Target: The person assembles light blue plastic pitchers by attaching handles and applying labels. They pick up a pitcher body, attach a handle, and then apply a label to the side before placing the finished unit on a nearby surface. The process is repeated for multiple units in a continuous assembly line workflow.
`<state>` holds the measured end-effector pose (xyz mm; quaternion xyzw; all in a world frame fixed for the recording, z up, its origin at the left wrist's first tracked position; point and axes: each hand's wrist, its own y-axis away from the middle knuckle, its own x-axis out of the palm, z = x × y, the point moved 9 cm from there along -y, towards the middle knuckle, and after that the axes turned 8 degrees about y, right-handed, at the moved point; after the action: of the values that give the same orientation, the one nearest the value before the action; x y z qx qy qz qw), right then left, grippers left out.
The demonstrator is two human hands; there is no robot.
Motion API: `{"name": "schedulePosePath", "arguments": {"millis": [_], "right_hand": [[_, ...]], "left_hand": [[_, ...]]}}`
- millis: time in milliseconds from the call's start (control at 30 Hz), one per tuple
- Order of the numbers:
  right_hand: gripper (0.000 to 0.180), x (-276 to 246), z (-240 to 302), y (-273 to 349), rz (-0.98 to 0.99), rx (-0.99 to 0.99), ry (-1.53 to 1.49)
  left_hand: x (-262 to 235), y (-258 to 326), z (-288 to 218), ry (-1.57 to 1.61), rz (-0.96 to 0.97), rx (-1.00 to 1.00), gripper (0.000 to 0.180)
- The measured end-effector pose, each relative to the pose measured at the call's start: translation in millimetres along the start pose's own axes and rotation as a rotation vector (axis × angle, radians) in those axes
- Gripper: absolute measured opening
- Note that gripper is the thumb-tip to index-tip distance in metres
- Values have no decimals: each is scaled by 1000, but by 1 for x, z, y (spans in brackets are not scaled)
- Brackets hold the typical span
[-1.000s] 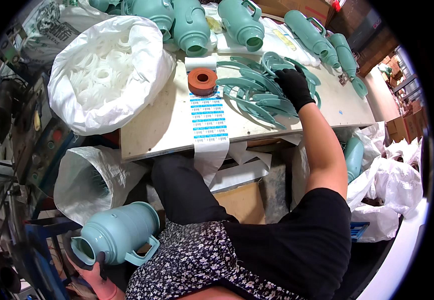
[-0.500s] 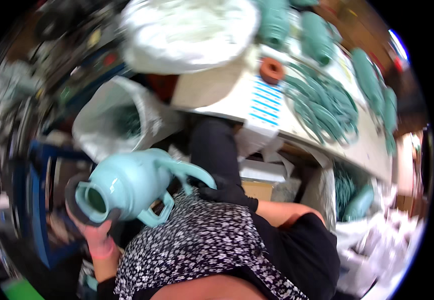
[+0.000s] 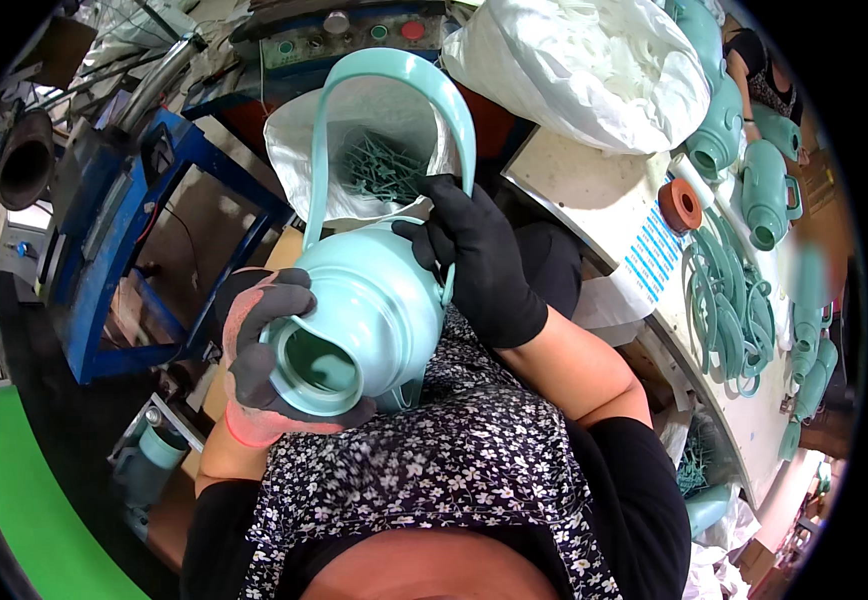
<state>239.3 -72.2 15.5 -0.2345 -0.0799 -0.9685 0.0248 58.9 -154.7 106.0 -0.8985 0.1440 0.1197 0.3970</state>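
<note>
A light turquoise plastic jug (image 3: 379, 300) is held above my lap, tilted so its round open mouth points toward me. Around the neck and lip curl the fingers of my left hand (image 3: 244, 325), in a grey-and-pink work glove. My right hand (image 3: 484, 265), black-gloved, is closed at the jug's far right side, where one end of the tall loop handle (image 3: 394, 65) comes down. That handle arches up and away from the body. Behind my right fingers, the exact grip is partly hidden. A second, side handle shows only in part below the body.
Beyond the jug stands a white sack (image 3: 289, 140) holding thin green plastic scraps (image 3: 384, 165). At right, a table (image 3: 574, 180) bears a brown tape roll (image 3: 680, 206), turquoise strips (image 3: 724, 320) and jugs (image 3: 766, 195). A blue metal frame (image 3: 104, 300) is left. A co-worker's arm (image 3: 744, 95) shows far right.
The jug has turned upright toward me, and its loop handle now stands up and away. My right hand has shifted to the jug's side. The view has swung left.
</note>
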Motion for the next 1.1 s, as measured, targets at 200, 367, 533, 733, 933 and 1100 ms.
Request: {"name": "schedulePosePath", "arguments": {"millis": [200, 367, 533, 733, 933, 1100], "right_hand": [[31, 4, 0, 7, 105, 32, 239], [28, -2, 6, 16, 127, 33, 162], [32, -49, -11, 14, -14, -2, 200], [41, -68, -31, 13, -16, 70, 146], [44, -66, -28, 18, 46, 24, 299], [51, -30, 29, 53, -52, -496, 828]], "left_hand": [[23, -17, -16, -13, 196, -60, 94], [34, -31, -7, 232, 340, -45, 102], [12, -3, 107, 560, -394, -493, 80], [57, 17, 140, 925, -172, -913, 29], [63, 14, 140, 891, -187, -1039, 30], [49, 3, 148, 864, -204, -1023, 52]]}}
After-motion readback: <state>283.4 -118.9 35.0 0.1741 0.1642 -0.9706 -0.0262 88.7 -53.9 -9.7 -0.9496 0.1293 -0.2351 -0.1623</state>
